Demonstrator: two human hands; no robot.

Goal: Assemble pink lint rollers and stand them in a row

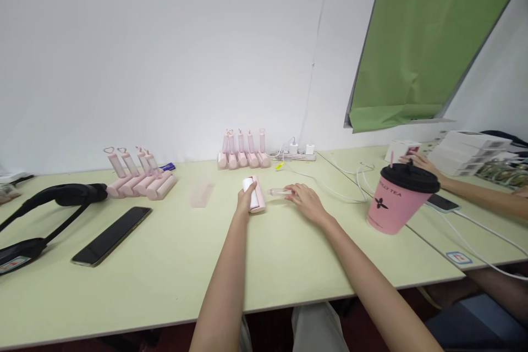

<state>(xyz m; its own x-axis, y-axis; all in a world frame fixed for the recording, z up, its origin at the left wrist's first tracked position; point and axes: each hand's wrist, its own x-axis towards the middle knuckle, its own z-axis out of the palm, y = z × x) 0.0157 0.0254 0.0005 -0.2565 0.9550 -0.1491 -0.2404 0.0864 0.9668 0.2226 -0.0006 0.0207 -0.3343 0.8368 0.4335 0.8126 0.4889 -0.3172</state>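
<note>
My left hand (246,201) is wrapped round a pink and white roller (256,194) lying on the pale green table (173,264). My right hand (306,201) rests beside it, its fingertips on a small clear pink handle piece (279,192). A pale translucent pink part (201,194) lies to the left of the roller. One row of pink rollers with handles (243,152) stands by the wall, and another row (140,176) lies at the left.
A dark phone (112,235) and a black neck-worn device (49,214) lie at the left. A pink lidded cup (398,198) stands at the right. A power strip (297,153) with chargers and white cables sits by the wall. Another person's hand (421,164) reaches near white boxes (466,148).
</note>
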